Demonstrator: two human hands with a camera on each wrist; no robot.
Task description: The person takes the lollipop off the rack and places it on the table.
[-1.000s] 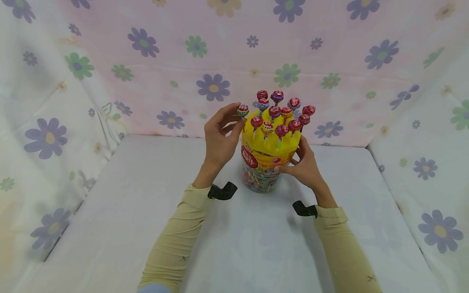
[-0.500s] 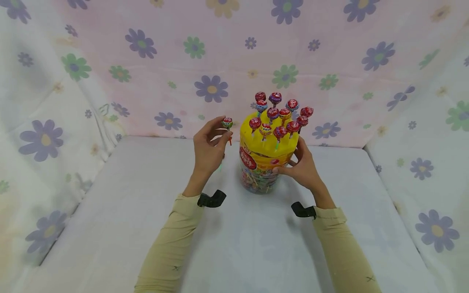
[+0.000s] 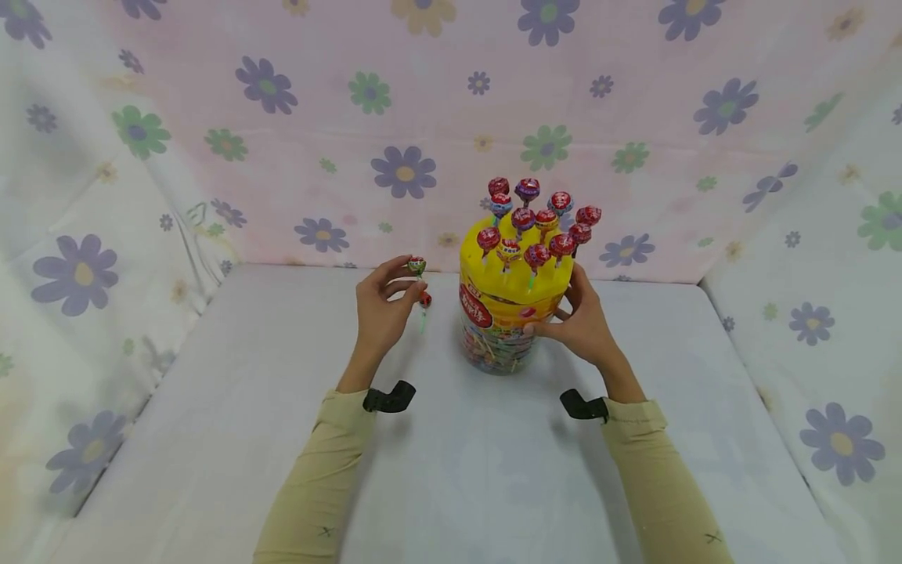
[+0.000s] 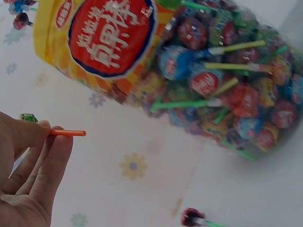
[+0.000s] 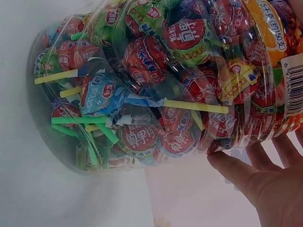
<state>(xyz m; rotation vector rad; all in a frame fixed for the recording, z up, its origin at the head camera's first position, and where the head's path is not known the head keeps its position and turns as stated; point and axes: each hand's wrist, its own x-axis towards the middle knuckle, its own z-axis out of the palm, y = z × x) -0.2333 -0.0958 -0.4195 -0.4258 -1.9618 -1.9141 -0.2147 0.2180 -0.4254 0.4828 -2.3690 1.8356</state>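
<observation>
My left hand (image 3: 380, 309) pinches a green-and-red wrapped lollipop (image 3: 417, 265) between thumb and fingers, just left of a candy jar (image 3: 503, 333). In the left wrist view its orange stick (image 4: 71, 133) pokes out past the fingertips. The jar is clear below, full of wrapped lollipops, with a yellow lid (image 3: 481, 276) on top. Several lollipops (image 3: 537, 256) stand upright in the lid. My right hand (image 3: 581, 321) grips the jar's right side, thumb on the front and fingers wrapped behind.
A dark red lollipop (image 3: 425, 300) with a green stick lies on the white table (image 3: 479, 470), close beyond my left fingertips. A flower-patterned cloth (image 3: 317, 157) hangs behind the table, with more cloth at both sides.
My left hand has drawn the green lollipop out of the lid's left edge and carried it left and down. My right hand stays on the jar.
</observation>
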